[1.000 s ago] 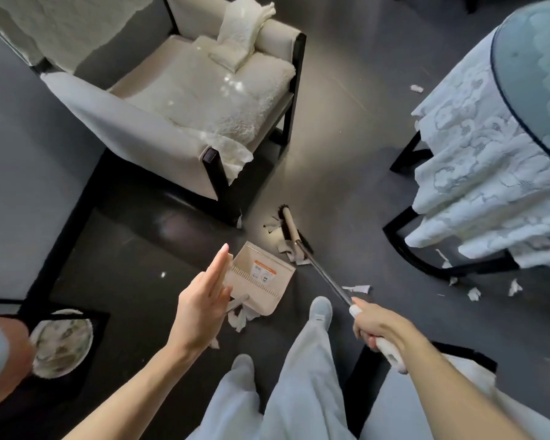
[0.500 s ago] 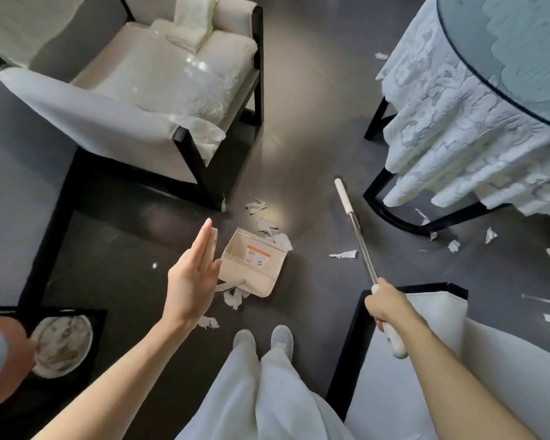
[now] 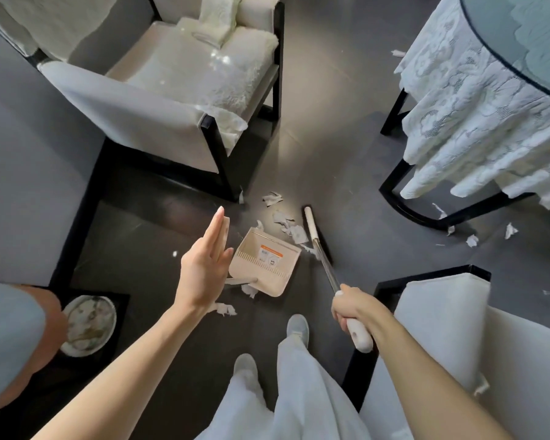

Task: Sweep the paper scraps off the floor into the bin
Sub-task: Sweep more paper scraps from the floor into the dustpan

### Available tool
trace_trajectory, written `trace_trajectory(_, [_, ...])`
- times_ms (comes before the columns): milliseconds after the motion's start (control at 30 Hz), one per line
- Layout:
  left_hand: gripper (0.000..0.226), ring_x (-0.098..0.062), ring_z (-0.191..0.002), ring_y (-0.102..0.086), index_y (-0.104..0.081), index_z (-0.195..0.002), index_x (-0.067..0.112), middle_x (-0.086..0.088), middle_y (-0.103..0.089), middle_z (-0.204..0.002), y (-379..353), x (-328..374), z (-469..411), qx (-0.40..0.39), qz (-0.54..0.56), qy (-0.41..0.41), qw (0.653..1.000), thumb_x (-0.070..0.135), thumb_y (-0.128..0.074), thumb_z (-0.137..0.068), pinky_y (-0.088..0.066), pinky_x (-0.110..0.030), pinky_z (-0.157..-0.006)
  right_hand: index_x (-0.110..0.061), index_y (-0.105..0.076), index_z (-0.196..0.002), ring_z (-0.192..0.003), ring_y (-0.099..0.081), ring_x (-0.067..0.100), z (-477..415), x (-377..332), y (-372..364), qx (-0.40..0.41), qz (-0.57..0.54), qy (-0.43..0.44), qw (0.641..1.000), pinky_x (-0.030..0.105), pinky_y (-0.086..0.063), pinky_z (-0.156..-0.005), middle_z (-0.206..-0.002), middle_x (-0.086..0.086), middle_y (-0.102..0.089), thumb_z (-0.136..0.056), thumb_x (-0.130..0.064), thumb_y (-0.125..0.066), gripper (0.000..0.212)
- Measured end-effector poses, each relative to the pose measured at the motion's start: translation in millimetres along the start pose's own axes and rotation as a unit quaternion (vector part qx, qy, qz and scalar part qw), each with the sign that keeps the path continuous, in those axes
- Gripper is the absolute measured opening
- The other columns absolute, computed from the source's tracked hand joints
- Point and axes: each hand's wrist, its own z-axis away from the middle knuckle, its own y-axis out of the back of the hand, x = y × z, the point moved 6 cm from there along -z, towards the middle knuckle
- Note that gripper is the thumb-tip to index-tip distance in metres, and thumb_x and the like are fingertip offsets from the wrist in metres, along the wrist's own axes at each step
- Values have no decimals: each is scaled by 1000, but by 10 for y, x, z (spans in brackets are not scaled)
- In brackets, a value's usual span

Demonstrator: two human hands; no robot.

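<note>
Scraps (about twelve) lie near one dustpan, one broom.

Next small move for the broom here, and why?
Probably drag the broom head left toward the dustpan: paper scraps lie between them at its mouth, and the right hand grips the broom handle.

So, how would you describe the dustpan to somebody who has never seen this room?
Start at the big white armchair at the top left and go down to the dark floor by its black front leg. There, seen between the left hand and the broom head, lies the dustpan. It is the only beige tray, with an orange-and-white label inside, among white paper scraps.
</note>
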Motion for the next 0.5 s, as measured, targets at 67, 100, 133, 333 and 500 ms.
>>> trace_trajectory(67, [75, 11, -126, -38, -28, -148, 20, 16, -41, -137, 199, -65, 191, -1, 30, 13, 999, -14, -55, -87, -30, -12, -106, -19, -28, -150, -69, -53, 20, 59, -96, -157, -15, -86, 7, 996, 24, -47, -59, -90, 5, -53, -72, 2, -55, 85])
trace_trajectory(100, [76, 12, -126, -38, -27, -147, 21, 16, -40, -137, 300, -101, 283, 1, 48, 19, 999, -15, -54, -87, -29, -10, -106, -23, -30, -149, -57, -49, 15, 101, -130, -195, -7, -123, 2, 992, 19, -43, -49, -79, 5, -50, -77, 3, -52, 79])
trace_trajectory(133, [77, 13, -125, -38, -27, -146, 24, 19, -40, -136, 399, -150, 367, 4, 60, 21, 998, -17, -54, -86, -30, -10, -106, -26, -33, -147, -46, -44, 10, 156, -155, -229, -4, -153, -10, 988, 17, -37, -41, -70, 4, -48, -82, 4, -49, 73])
trace_trajectory(333, [80, 14, -122, -41, -26, -142, 30, 13, -44, -137, 831, -397, 522, 38, 80, 52, 995, -17, -55, -85, -32, -20, -110, -18, -35, -145, -50, -45, 15, 299, -544, -212, 33, -110, 18, 993, 24, -38, -51, -70, 4, -50, -81, 6, -45, 69])
trace_trajectory(500, [81, 6, -128, -41, -29, -141, 34, 10, -44, -139, 976, -463, 346, 69, 94, 82, 990, -19, -54, -85, -33, -20, -109, -6, -42, -134, -79, -52, 30, 83, -1070, 172, 95, 52, 72, 991, 28, -41, -60, -90, 16, -61, -74, 3, -47, 61])
